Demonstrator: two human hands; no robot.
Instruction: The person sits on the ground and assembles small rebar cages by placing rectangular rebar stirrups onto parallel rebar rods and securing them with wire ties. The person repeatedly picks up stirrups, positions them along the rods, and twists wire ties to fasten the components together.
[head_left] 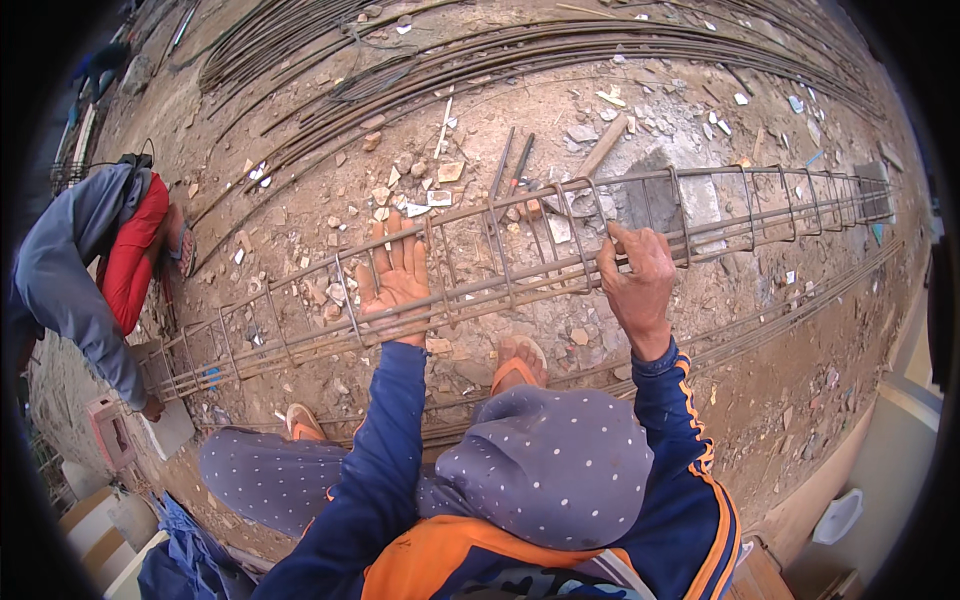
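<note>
A long rebar cage [520,285] of thin rusty bars with square stirrups stretches across in front of me. My left hand [398,290] is open, palm up and fingers stretched away from me, reaching in among the cage bars; one long bar crosses in front of the palm. Farther right, my right hand [640,275] is curled with thumb and fingertips together beside a stirrup [602,205]. What it pinches is too small to make out. The wrist hangs on the near side of the cage.
At the left a co-worker [85,260] bends over, a hand [152,408] at the cage's end near a pinkish block frame [110,432]. Bundles of long rebar [480,62] lie beyond. Rubble, a wood piece [603,147] and a black-handled tool [522,162] litter the dirt.
</note>
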